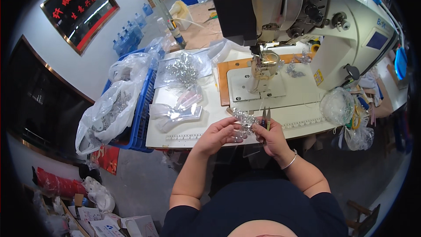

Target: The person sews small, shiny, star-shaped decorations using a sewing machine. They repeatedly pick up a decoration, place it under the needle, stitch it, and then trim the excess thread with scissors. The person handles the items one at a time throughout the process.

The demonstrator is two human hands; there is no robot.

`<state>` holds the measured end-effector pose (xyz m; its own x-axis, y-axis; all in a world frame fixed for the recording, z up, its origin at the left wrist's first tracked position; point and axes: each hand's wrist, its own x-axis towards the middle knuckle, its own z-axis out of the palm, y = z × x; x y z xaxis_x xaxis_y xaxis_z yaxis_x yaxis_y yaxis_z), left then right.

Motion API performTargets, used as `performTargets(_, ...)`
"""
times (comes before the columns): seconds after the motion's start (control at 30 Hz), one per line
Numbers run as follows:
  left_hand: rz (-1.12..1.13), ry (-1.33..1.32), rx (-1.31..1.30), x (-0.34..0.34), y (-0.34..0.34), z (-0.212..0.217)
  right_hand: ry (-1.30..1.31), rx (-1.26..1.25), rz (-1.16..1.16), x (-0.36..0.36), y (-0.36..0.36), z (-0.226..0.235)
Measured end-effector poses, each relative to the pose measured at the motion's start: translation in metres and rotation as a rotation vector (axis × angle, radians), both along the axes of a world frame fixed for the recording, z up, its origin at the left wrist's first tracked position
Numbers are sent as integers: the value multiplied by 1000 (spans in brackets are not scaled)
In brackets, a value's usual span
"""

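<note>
At the front edge of the sewing table, my left hand (219,135) pinches a silvery, glittering trim piece (244,120) from its left side. My right hand (274,138) is closed on a small pair of thread snips (265,117), blades pointing up and away from me. Its fingers also touch the right side of the trim. Just beyond stands a white industrial sewing machine (263,77), its needle area above a raised post. A heap of similar silver pieces (182,70) lies on plastic at the table's left. How the fingers sit beneath the trim is hidden.
Clear plastic pieces (180,112) lie on the table's left. A blue crate (142,114) with plastic bags stands beside it. More silver pieces (298,66) rest under the machine arm. A clear bag (337,105) and yellow-handled scissors (356,117) are at the right edge.
</note>
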<state>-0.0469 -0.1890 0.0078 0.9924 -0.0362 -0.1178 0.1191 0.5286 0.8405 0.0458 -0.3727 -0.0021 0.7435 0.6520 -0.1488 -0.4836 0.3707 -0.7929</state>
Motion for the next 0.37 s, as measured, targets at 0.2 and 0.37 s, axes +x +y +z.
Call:
performTargets(0.2,-218,45,-29,6,30,2,3,-33,-10,-1,5,-22)
performTargets(0.37,-267,128,344,14,39,23,27,-33,-39,-5,14,-34)
